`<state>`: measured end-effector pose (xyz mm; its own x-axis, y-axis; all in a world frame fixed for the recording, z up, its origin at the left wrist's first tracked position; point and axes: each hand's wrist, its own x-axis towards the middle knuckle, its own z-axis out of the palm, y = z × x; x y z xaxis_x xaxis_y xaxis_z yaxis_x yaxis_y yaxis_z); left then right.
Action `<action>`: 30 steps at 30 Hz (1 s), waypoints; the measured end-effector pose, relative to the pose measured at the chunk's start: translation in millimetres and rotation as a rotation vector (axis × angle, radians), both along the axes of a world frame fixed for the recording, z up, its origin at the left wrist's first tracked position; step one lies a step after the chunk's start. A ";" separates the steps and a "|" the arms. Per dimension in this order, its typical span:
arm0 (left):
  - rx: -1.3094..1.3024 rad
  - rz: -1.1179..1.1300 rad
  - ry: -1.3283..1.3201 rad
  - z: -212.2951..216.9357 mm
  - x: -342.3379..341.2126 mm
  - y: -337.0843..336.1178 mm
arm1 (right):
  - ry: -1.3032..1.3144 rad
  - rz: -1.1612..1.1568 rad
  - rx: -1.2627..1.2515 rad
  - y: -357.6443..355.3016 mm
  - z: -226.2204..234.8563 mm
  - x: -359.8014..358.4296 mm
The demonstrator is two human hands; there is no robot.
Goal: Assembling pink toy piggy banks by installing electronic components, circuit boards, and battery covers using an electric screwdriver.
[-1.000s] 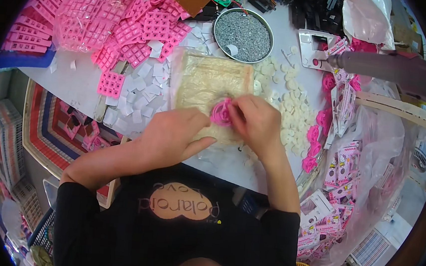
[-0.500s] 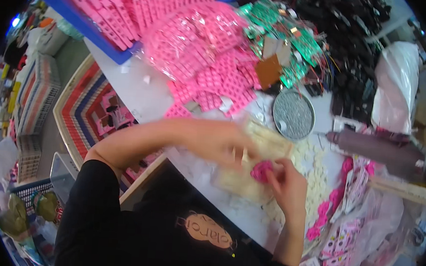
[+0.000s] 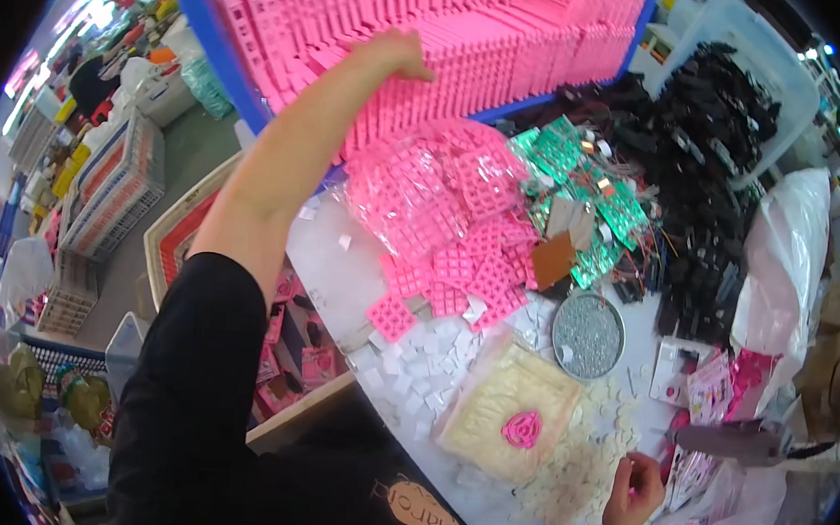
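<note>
My left hand (image 3: pixel 395 55) reaches far forward over the rows of pink plastic panels (image 3: pixel 476 55) in a blue crate (image 3: pixel 256 92). Its fingers are mostly hidden among the panels, so its grip does not show. At the lower right, my right hand (image 3: pixel 633 494) is near the table surface with its fingers curled together; whatever is in them, if anything, is too small to make out. A pink rose-shaped piece (image 3: pixel 521 429) lies on a cream-coloured soft pad (image 3: pixel 488 406), apart from both hands.
Bagged pink grid pieces (image 3: pixel 416 188), green circuit boards (image 3: pixel 557 150) with wires, and black parts (image 3: pixel 717 118) cover the far side. A round tin of small metal bits (image 3: pixel 588 337) stands beside the pad. A grey electric screwdriver (image 3: pixel 732 441) is at right. White bits (image 3: pixel 422 366) are scattered nearby.
My left hand has moved from above the pad forward to the crate. My right hand has let go of the pink rose-shaped piece and drawn away to the right. The view has shifted.
</note>
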<state>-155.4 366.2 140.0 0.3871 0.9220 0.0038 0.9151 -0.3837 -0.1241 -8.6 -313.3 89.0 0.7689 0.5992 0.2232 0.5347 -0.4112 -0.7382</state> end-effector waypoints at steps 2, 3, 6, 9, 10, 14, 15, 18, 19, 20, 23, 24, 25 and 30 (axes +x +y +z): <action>0.037 -0.028 -0.078 10.1 2.2 -4.6 | -0.033 0.006 -0.030 -6.9 -3.4 0.0; 0.119 -0.041 -0.153 20.2 5.4 -28.8 | -0.053 0.000 -0.049 -10.6 -2.8 0.2; 0.371 -0.075 -0.104 61.6 -21.9 -82.6 | -0.084 0.063 -0.146 -13.9 10.5 -0.6; 0.397 -0.074 0.103 107.3 -52.2 -122.1 | -0.094 0.056 -0.206 -15.9 24.3 -2.5; 0.407 -0.066 0.167 119.7 -65.7 -125.7 | -0.108 0.076 -0.200 -19.3 19.9 -0.6; 0.488 -0.055 0.348 152.6 -127.2 -89.8 | -0.088 0.178 -0.213 -12.3 15.9 2.9; 0.473 -0.042 0.373 161.8 -141.1 -80.4 | -0.087 0.208 -0.195 -8.4 14.5 2.8; 0.532 -0.308 0.610 175.3 -156.4 -32.6 | -0.099 0.232 -0.114 1.7 7.3 -1.6; 0.486 -0.313 0.580 178.7 -148.3 -40.3 | -0.100 0.207 -0.063 3.4 1.2 -3.1; 0.439 -0.320 0.548 185.5 -136.7 -54.2 | -0.104 0.181 -0.013 4.4 -0.8 -4.3; 0.332 -0.351 0.298 212.4 -133.9 -87.0 | -0.115 0.207 -0.020 2.7 3.6 -6.2; 0.301 -0.358 0.193 219.7 -136.8 -95.2 | -0.089 0.199 -0.023 2.3 3.9 -7.8; 0.389 -0.434 0.135 223.3 -137.5 -100.3 | -0.065 0.188 -0.028 1.8 4.9 -10.0; 0.597 -0.630 -0.357 221.2 -115.6 -129.8 | -0.073 0.198 0.013 2.0 1.2 -21.1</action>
